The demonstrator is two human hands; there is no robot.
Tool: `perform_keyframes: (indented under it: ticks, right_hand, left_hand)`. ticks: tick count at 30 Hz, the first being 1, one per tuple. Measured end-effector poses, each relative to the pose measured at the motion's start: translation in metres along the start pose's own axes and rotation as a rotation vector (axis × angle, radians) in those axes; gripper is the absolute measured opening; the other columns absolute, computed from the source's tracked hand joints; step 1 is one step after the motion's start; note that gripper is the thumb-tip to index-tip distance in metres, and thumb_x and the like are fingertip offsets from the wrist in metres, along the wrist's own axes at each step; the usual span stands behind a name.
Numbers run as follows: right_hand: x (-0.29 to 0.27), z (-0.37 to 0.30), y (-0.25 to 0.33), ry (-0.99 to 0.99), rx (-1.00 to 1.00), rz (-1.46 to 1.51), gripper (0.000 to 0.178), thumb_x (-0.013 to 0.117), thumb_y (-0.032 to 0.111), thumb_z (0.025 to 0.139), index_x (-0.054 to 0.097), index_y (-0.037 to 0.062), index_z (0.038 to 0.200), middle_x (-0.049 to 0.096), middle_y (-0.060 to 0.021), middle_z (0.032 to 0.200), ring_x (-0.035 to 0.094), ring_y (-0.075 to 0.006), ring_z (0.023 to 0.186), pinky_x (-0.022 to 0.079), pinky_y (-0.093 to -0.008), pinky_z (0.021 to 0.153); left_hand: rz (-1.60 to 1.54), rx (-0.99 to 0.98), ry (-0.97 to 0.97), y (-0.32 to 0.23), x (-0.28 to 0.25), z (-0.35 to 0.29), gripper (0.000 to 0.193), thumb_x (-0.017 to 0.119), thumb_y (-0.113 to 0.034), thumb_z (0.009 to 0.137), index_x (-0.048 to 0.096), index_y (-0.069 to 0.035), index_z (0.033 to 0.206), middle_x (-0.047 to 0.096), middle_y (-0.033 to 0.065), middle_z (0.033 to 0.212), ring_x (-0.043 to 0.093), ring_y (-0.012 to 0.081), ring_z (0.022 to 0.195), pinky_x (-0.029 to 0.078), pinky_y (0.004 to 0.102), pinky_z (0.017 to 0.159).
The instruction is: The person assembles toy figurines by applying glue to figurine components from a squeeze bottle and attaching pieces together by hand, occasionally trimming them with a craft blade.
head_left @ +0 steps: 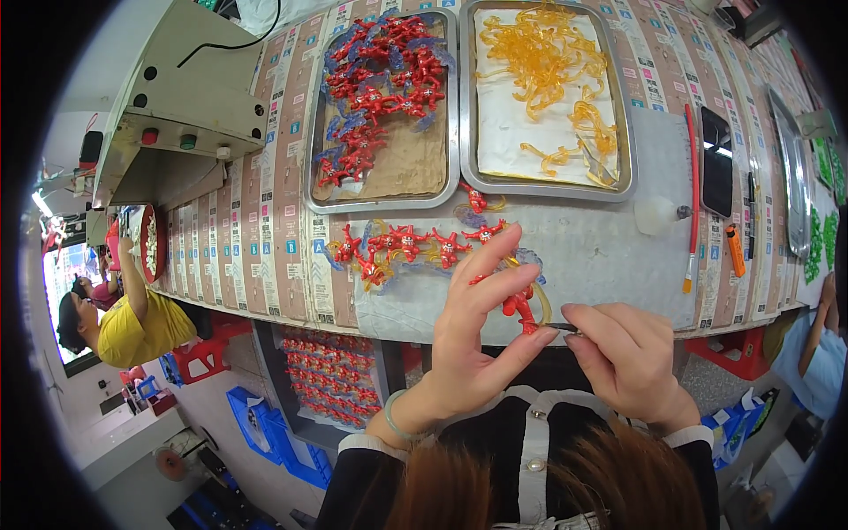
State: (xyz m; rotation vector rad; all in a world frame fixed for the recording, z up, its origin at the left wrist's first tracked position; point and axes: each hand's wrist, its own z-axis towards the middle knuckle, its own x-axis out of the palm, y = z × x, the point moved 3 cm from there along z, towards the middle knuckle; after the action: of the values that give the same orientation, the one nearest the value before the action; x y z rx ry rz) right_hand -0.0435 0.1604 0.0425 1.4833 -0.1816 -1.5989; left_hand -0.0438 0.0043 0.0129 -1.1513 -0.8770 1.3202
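Note:
Between the thumb and fingers of my left hand [477, 331] is a small red figurine [519, 306] with a translucent yellow piece [543, 303] along its side. My right hand [623, 358] pinches a thin dark metal tool [560, 327], whose tip meets the figurine's lower end by my left thumb. Most of the tool is hidden in my fingers, so its exact kind does not show. Just beyond my left hand, a row of red figurines [402, 243] with clear blue and yellow parts lies on a pale sheet [415, 305]. One more figurine [477, 200] rests near the trays.
A metal tray [452, 115] holds red-and-blue figurines; another tray [549, 188] holds yellow translucent pieces. To the right lie a red brush [692, 203], a phone [715, 163] and an orange cutter [736, 251]. A metal control box [190, 97] stands left. Below is a drawer of figurines [327, 375].

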Motion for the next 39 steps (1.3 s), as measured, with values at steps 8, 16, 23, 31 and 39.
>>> perform_keyframes:
  ticks: [8,16,23,31,39]
  right_hand:
    - [0.014,-0.01,-0.017,-0.039,0.624,0.946,0.024,0.057,0.008,0.076,0.047,0.0026,0.098,0.053,-0.0026,0.074,0.046,-0.0062,0.05,0.037,-0.0189,0.044]
    - [0.037,-0.003,-0.033,-0.13,0.905,1.589,0.017,0.051,0.006,0.08,0.046,0.0018,0.096,0.05,-0.0021,0.071,0.04,-0.0058,0.046,0.032,-0.0183,0.042]
    - [0.03,-0.001,-0.037,-0.056,0.78,1.74,0.018,0.051,0.017,0.083,0.052,0.0007,0.09,0.049,-0.0016,0.064,0.04,-0.0061,0.045,0.033,-0.0184,0.041]
    - [0.028,-0.001,-0.036,0.014,0.717,1.751,0.023,0.047,0.021,0.086,0.053,0.0,0.09,0.047,-0.0016,0.06,0.039,-0.0053,0.046,0.033,-0.0174,0.042]
    - [0.028,-0.001,-0.036,0.07,0.558,1.719,0.022,0.049,0.02,0.084,0.053,-0.0007,0.09,0.045,0.0001,0.059,0.039,-0.0044,0.047,0.031,-0.0176,0.043]
  left_hand:
    - [0.143,0.204,-0.125,0.004,0.003,-0.005,0.058,0.073,-0.017,0.061,0.046,-0.006,0.111,0.037,0.0188,0.121,0.04,0.0326,0.107,0.034,0.0398,0.086]
    - [0.317,0.347,-0.048,0.015,0.023,-0.006,0.048,0.067,-0.013,0.067,0.046,-0.006,0.109,0.039,0.0202,0.119,0.043,0.0356,0.102,0.037,0.0428,0.083]
    - [0.378,0.408,-0.099,0.0,0.022,-0.016,0.034,0.068,-0.004,0.059,0.058,-0.011,0.09,0.054,0.0045,0.093,0.05,0.0244,0.083,0.043,0.0342,0.066]
    - [0.313,0.443,-0.045,-0.004,0.024,-0.02,0.03,0.068,-0.004,0.055,0.061,-0.012,0.082,0.053,0.0014,0.091,0.046,0.0217,0.089,0.042,0.0336,0.064]
    - [0.125,0.302,0.002,-0.001,0.021,-0.019,0.039,0.068,-0.008,0.061,0.054,-0.007,0.097,0.049,0.006,0.1,0.043,0.0223,0.097,0.039,0.0329,0.075]
